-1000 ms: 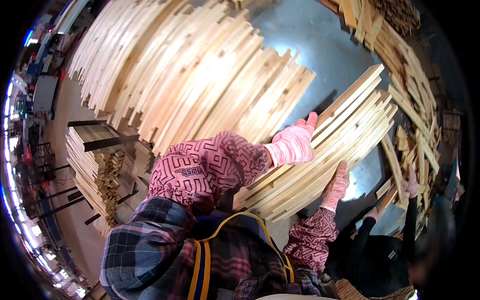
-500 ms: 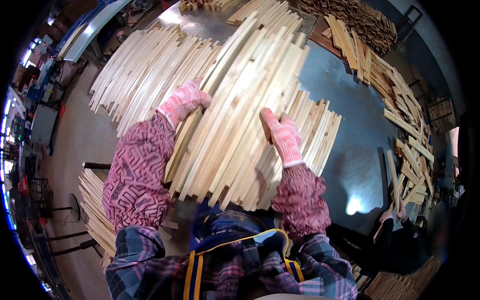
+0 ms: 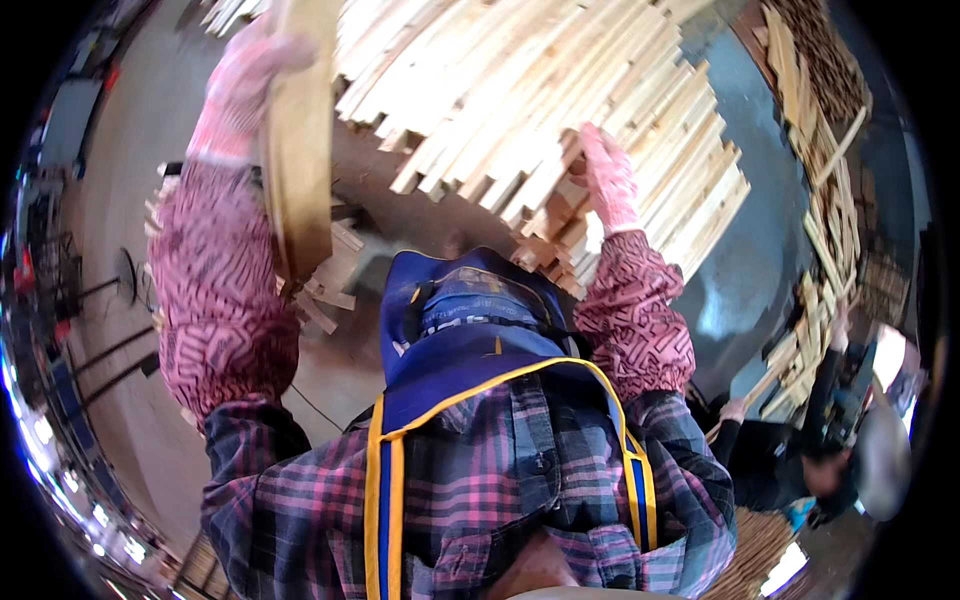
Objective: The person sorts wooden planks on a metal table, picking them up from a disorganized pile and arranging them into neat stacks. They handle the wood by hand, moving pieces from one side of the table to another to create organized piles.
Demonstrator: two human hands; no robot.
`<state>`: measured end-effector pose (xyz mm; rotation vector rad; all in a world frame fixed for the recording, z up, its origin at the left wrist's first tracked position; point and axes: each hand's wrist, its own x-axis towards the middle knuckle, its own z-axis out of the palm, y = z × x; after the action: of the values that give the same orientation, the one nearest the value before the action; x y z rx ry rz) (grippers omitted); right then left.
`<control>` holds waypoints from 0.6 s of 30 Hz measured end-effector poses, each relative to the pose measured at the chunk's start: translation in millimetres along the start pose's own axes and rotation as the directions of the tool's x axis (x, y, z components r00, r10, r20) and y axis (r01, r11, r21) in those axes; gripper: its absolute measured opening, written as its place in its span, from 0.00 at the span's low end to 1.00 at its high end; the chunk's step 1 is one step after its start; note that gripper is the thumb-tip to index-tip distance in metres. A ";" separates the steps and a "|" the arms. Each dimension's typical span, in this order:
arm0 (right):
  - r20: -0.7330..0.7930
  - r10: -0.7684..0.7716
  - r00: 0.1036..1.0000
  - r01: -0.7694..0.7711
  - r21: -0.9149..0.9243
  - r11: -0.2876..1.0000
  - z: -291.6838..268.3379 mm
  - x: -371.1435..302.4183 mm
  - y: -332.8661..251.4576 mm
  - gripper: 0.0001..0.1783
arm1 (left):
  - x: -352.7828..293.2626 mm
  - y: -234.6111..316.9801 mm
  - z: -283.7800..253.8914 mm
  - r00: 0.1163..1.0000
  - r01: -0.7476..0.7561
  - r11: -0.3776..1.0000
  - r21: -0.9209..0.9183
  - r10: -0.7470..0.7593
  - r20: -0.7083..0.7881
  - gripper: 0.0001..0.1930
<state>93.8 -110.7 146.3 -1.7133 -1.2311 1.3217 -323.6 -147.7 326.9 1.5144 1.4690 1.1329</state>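
My left hand (image 3: 245, 85), in a pink-and-white knit glove, is closed around a pale wooden board (image 3: 300, 150). The board stands nearly lengthwise toward me, apart from the other wood and a little blurred. A broad layer of pale wooden strips (image 3: 520, 85) lies side by side on the table, with uneven near ends. My gloved right hand (image 3: 608, 175) is at those near ends, its fingers closed on the end of a strip; the palm side is partly hidden. Below it, shorter reddish-brown strip ends (image 3: 555, 235) jut toward me.
A grey-blue tabletop (image 3: 735, 265) shows at the right. Loose strips pile along its far right edge (image 3: 825, 235), where a co-worker in dark clothes (image 3: 790, 455) handles wood. Offcuts (image 3: 330, 280) lie low behind my left forearm. A fan (image 3: 128, 275) stands at the left.
My left hand has moved left and away from the layer with a board in it. My right hand has shifted to the strips' near ends. The view has tilted down toward my apron.
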 end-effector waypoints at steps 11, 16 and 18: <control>0.037 -0.075 0.997 0.082 -0.278 0.957 -8.5 -8.7 16.0 0.39 | -370.3 -180.3 -182.3 0.013 0.760 0.565 -0.322 -0.509 -0.861 0.17; 0.013 -0.058 0.998 0.059 -0.348 0.936 -18.7 3.4 22.4 0.41 | -390.7 -265.2 -196.9 -0.255 0.797 0.278 -0.536 -0.649 -0.717 0.15; -0.007 0.040 0.999 -0.041 -0.236 0.971 -26.3 10.5 28.4 0.42 | -412.7 -276.5 -210.7 -0.162 0.751 0.447 -0.486 -0.589 -0.792 0.14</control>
<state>127.7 -109.6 125.0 -1.9125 -1.4063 1.2362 -601.1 -550.9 99.8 -0.4055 2.6826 1.1198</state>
